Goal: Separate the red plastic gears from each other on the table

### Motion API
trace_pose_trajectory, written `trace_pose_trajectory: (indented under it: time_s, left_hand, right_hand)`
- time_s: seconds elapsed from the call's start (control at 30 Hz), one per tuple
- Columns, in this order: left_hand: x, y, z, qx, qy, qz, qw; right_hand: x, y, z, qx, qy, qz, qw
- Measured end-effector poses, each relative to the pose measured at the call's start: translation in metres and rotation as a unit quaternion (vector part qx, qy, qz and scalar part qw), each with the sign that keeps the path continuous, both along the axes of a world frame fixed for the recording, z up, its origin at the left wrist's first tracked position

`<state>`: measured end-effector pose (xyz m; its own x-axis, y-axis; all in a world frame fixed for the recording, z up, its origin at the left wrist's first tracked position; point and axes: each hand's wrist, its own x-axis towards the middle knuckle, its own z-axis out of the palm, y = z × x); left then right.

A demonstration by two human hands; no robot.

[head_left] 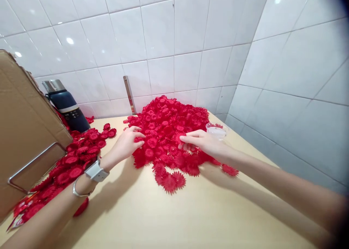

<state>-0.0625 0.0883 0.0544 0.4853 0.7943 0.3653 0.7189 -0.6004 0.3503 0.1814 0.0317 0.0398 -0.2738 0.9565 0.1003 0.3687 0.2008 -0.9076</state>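
Note:
A big heap of red flower-shaped pieces lies on the pale wooden table against the tiled wall. My left hand rests on the heap's left edge, fingers curled onto the flowers; whether it grips one I cannot tell. It wears a white watch and a thin bangle at the wrist. My right hand reaches in from the right and pinches a red flower between fingers and thumb near the heap's middle.
A second spread of red flowers runs along the left beside a tilted cardboard box with a metal handle. A dark flask stands behind it. A small clear cup sits behind my right hand. Tiled walls close the back and right.

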Motion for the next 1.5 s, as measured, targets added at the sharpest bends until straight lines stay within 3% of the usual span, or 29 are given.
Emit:
trace_pose_trajectory:
  time_s: [0.2,0.37,0.57,0.77,0.83,0.9,1.0,1.07,1.23,1.4,1.5]
  left_hand:
    - [0.023,-0.036,0.006,-0.046,-0.052,-0.059,0.996]
    - [0.039,-0.045,-0.004,-0.072,-0.103,-0.070,0.990]
    - [0.042,-0.036,-0.007,-0.062,-0.111,-0.062,0.990]
    - [0.026,-0.032,0.012,-0.027,-0.105,-0.018,0.994]
    - [0.020,-0.031,0.017,-0.021,-0.095,-0.005,0.995]
    - [0.015,-0.030,0.017,-0.025,-0.079,0.003,0.997]
    - [0.007,-0.027,0.012,-0.033,-0.051,0.022,0.998]
    - [-0.001,-0.024,0.008,-0.030,-0.038,0.045,0.998]
    - [-0.038,-0.014,0.015,0.005,-0.005,0.139,0.990]
    - [-0.088,-0.006,0.030,0.026,0.049,0.219,0.974]
    - [-0.108,-0.006,0.031,-0.011,0.083,0.213,0.973]
  right_hand:
    - [-0.013,0.004,0.001,0.016,-0.023,0.050,0.998]
    - [-0.029,-0.009,-0.004,0.036,-0.044,0.067,0.996]
    - [-0.032,-0.008,-0.010,0.088,-0.074,0.019,0.993]
    - [-0.032,0.004,-0.008,0.183,-0.143,-0.114,0.966]
    - [-0.039,0.002,-0.010,0.219,-0.181,-0.125,0.950]
    - [-0.049,-0.004,-0.013,0.266,-0.260,-0.051,0.927]
    - [-0.059,-0.013,-0.020,0.313,-0.359,0.146,0.867]
    - [-0.060,-0.013,-0.027,0.329,-0.387,0.198,0.839]
    - [-0.049,0.007,-0.040,0.385,-0.451,0.077,0.801]
    - [-0.036,0.025,-0.034,0.389,-0.449,-0.010,0.805]
    - [-0.027,0.034,-0.026,0.382,-0.445,-0.075,0.806]
